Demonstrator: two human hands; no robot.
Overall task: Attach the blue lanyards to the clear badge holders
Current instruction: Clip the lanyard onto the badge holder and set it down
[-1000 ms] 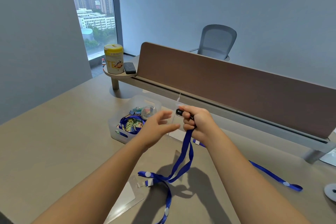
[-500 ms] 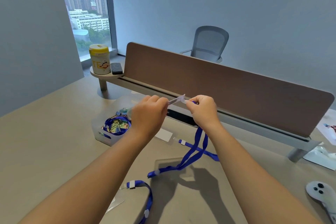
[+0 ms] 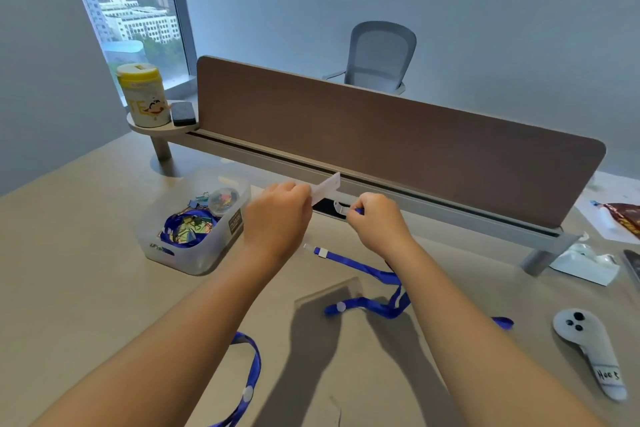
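My left hand (image 3: 277, 218) holds a clear badge holder (image 3: 325, 189) raised above the desk, its slotted end pointing right. My right hand (image 3: 375, 222) pinches the clear clip end (image 3: 341, 207) of a blue lanyard (image 3: 388, 302), a short gap from the holder. That lanyard hangs from my right hand and trails over the desk. A second blue lanyard (image 3: 251, 374) lies near my left forearm. Another clear badge holder (image 3: 327, 293) lies flat on the desk below my hands.
A translucent bin (image 3: 194, 253) with binder clips and a blue lanyard stands at the left. A brown divider panel (image 3: 398, 149) runs across the back. A yellow-lidded canister (image 3: 142, 97) stands on a small shelf. A grey controller (image 3: 588, 347) lies at the right, wrappers beyond it.
My hands have drawn slightly apart, so the badge holder and the lanyard clip no longer touch. The view has shifted closer to the divider.
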